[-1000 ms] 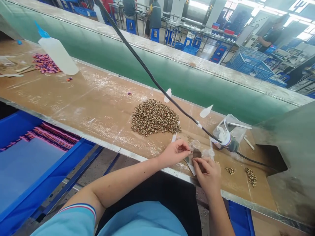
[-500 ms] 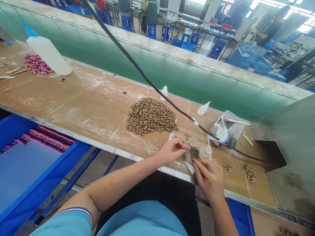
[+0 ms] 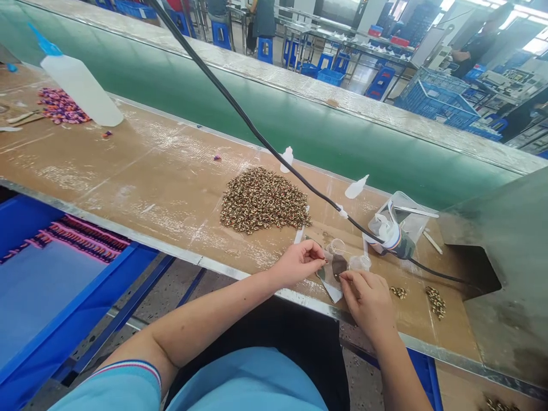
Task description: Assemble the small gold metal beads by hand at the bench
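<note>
My left hand (image 3: 302, 264) is closed in a pinch on a small gold-and-dark piece at its fingertips. Close beside it, my right hand (image 3: 369, 299) has thumb and forefinger together low over a dark patch (image 3: 339, 265); what they hold, if anything, is too small to make out. Under both hands lies a pale sheet (image 3: 331, 290) at the bench edge. Small clear round dishes (image 3: 359, 262) sit just past the right fingers. Beyond my left hand rises a large heap of small gold pieces (image 3: 265, 201).
A black cable (image 3: 240, 111) crosses above the bench. Two small white bottles (image 3: 357, 186) and a clear tub (image 3: 406, 214) stand along the back. Smaller gold piles (image 3: 435, 302) lie right. Far left are a large bottle (image 3: 83, 91) and purple-orange pieces (image 3: 60, 106); a blue crate (image 3: 64, 285) is below.
My right hand has shifted slightly right and up, its fingertips drawing back across the dark patch. My left hand keeps its pinch almost in place. The view has tilted slightly.
</note>
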The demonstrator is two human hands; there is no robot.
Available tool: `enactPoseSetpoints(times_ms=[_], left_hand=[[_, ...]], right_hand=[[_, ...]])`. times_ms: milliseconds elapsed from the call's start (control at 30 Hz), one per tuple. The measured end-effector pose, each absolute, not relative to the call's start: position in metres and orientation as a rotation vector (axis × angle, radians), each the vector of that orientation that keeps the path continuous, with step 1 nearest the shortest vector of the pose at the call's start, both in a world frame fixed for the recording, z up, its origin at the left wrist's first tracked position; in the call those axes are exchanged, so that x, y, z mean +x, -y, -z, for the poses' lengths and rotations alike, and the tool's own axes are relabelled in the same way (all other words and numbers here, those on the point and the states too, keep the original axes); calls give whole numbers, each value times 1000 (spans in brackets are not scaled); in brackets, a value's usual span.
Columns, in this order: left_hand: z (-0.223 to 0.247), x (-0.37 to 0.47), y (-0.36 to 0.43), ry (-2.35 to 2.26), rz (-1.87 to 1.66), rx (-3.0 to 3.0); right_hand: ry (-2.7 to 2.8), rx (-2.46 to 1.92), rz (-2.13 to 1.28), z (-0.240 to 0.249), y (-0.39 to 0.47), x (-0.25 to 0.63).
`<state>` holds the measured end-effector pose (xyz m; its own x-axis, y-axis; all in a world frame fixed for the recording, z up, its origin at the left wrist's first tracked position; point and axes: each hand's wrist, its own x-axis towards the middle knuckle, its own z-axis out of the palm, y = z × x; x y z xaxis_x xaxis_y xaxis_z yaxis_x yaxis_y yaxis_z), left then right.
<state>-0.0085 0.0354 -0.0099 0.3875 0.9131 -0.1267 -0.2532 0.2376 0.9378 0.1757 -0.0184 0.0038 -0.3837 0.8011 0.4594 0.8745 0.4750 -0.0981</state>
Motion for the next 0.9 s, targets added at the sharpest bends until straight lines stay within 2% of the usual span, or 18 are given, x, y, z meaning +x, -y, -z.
enactPoseSetpoints(times_ms=[900], left_hand=[[11, -9, -35, -787, -896, 970]], right_hand=[[2457, -1392, 332, -2, 12, 170]])
